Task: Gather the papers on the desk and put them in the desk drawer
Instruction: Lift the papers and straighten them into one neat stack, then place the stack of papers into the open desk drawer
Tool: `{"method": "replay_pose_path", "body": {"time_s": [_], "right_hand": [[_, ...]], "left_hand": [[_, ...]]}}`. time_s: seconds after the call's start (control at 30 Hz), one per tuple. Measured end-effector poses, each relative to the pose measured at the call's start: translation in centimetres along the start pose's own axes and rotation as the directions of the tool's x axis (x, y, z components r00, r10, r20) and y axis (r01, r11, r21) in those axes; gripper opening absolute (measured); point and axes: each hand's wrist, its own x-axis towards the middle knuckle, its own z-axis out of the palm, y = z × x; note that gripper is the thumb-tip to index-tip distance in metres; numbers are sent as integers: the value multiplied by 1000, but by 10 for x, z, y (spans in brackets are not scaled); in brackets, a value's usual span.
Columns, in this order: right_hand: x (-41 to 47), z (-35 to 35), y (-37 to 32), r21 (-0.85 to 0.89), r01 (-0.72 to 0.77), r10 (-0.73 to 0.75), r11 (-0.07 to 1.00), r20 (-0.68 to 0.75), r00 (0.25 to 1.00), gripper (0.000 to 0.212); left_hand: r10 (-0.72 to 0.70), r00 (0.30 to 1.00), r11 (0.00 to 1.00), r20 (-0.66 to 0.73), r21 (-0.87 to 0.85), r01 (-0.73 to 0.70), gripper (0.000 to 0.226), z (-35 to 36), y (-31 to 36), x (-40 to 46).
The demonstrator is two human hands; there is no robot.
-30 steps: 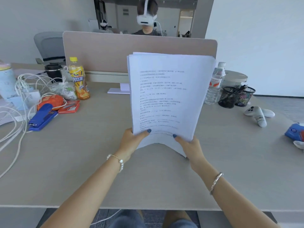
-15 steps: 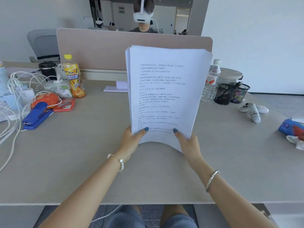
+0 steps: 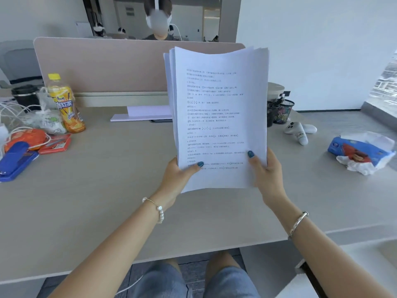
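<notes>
- Gather step looks done: papers (image 3: 219,117) held upright above the desk (image 3: 107,190), clear of its surface.
- Left hand (image 3: 178,177) and right hand (image 3: 266,171) both pinch the stack's bottom corners, thumbs in front.
- Stack: white printed sheets, top edges slightly fanned.
- Next, likely: square the edges, move to the open drawer (image 3: 309,274) at lower right.

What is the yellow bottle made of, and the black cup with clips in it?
The yellow bottle looks like clear plastic with a glossy printed label: it shines and has a screw cap. The black cup seems to be wire mesh, probably metal, since the clips show through its holes.
</notes>
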Motion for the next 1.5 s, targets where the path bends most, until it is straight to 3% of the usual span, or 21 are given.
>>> {"method": "replay_pose_path", "body": {"time_s": [0.17, 0.4, 0.87, 1.17, 1.2, 1.33, 1.5], "right_hand": [[-5, -42, -9, -16, 16, -17, 1000, -66, 998, 16], [-22, -103, -17, -93, -31, 16, 995, -155, 988, 12], [-98, -263, -29, -211, -312, 243, 926, -300, 923, 15], [-153, -330, -36, -220, -494, 395, 841, -372, 840, 9], [-156, -334, -35, -226, -509, 408, 830, -377, 832, 12], [-165, -350, -27, -239, -562, 461, 791, -371, 806, 58], [-186, -384, -26, -232, -615, 505, 754, -394, 768, 32]], "left_hand": [[39, 994, 997, 101, -67, -32, 27, 28, 18, 2], [61, 992, 988, 112, -146, -45, 40, 79, 26, 15], [21, 955, 983, 295, -181, 34, 57, 207, 17, 27], [-86, 856, 993, 510, -24, 115, 57, 266, -18, 20], [-103, 851, 992, 514, -12, 127, 56, 270, -22, 18], [-123, 840, 991, 528, 26, 129, 54, 278, -34, 14], [-38, 813, 992, 581, 117, -37, 40, 291, -37, 13]]}}
